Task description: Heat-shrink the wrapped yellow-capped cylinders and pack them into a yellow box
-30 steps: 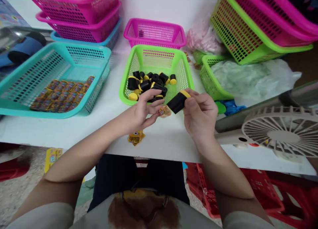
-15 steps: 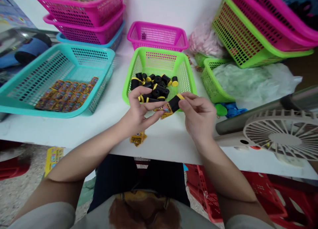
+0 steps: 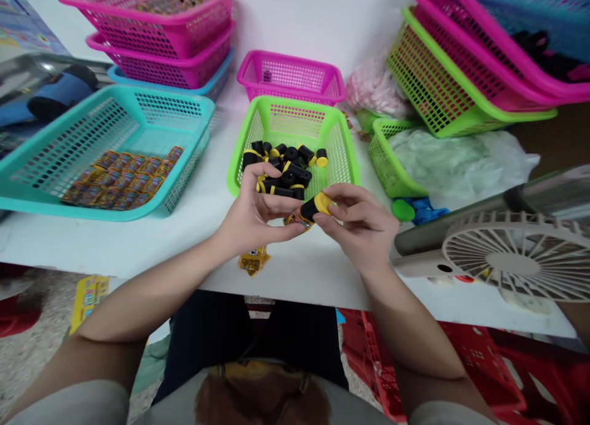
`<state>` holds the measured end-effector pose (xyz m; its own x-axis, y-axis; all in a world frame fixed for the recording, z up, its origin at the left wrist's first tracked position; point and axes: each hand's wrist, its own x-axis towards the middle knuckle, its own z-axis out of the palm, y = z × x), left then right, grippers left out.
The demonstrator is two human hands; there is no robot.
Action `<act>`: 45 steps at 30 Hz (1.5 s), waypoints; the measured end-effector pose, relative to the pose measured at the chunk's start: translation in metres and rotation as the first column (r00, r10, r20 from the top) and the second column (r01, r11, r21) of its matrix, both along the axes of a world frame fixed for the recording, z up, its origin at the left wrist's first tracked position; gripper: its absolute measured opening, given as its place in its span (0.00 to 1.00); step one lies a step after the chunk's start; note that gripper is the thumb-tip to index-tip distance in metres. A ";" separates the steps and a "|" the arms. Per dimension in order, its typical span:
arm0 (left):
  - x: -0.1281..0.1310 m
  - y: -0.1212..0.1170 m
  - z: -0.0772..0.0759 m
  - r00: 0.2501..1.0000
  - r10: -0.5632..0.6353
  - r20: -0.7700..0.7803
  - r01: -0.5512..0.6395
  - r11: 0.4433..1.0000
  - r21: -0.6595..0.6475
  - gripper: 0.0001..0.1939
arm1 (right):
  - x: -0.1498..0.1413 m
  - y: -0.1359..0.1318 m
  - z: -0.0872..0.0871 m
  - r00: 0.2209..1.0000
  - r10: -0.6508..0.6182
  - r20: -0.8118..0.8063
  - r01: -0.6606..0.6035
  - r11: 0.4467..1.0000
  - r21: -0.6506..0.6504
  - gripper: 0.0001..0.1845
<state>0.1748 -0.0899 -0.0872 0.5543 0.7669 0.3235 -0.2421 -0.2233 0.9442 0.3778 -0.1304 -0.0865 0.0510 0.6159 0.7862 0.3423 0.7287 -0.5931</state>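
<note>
At the front edge of the white desk [image 3: 138,246], just in front of the green basket [image 3: 343,148], the two hands meet. The right hand [image 3: 362,225] pinches a small black tube [image 3: 310,210] with a yellow cap [image 3: 324,202]. Its grip is clamped on the cap end. The left hand [image 3: 251,219] has its fingers [image 3: 265,173] curled around a little shiny wrapper [image 3: 295,220], and its grip is closed on that, right next to the tube.

A second ago the tube was bigger in view, held up and out to the right with the hands a bit apart. Now the hands have come close, and the tube's black end touches the wrapper. It looks like the tube is being slid into the wrapper, but I cannot see how far in it is.

The green basket holds a pile of more black tubes [image 3: 281,166] with yellow caps. A folded yellow wrapper [image 3: 253,259] lies on the desk below the left hand.

On the left, a teal basket [image 3: 193,105] holds neat rows of wrapped packs [image 3: 124,176]. Behind it pink baskets [image 3: 152,19] are stacked up. A small pink basket [image 3: 290,74] sits behind the green one. On the right are a clear bag [image 3: 461,154] in another green basket, tilted baskets, and a fan [image 3: 511,256]
</note>
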 end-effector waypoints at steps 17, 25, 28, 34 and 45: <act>0.000 -0.007 -0.012 0.955 0.296 0.000 -0.275 0.887 0.369 0.32 | -0.008 -0.003 -0.003 0.967 -0.048 0.250 0.010 0.988 0.151 0.09; -0.002 -0.011 0.006 0.988 0.123 0.097 -0.138 0.977 0.166 0.35 | -0.007 -0.004 -0.009 0.974 0.206 0.093 -0.214 0.973 0.089 0.11; -0.006 -0.009 0.014 0.988 0.107 0.114 -0.110 0.994 0.020 0.37 | -0.005 -0.001 -0.014 0.955 0.289 0.062 -0.293 0.955 0.051 0.10; 0.001 -0.003 0.008 0.976 0.170 0.137 -0.159 0.983 -0.087 0.43 | -0.010 0.003 -0.025 0.943 0.239 0.230 -0.235 0.971 -0.047 0.36; 0.002 -0.010 -0.003 0.985 -0.161 -0.068 0.162 0.987 0.019 0.31 | -0.026 -0.007 -0.029 0.870 0.040 0.491 -0.095 0.992 0.088 0.33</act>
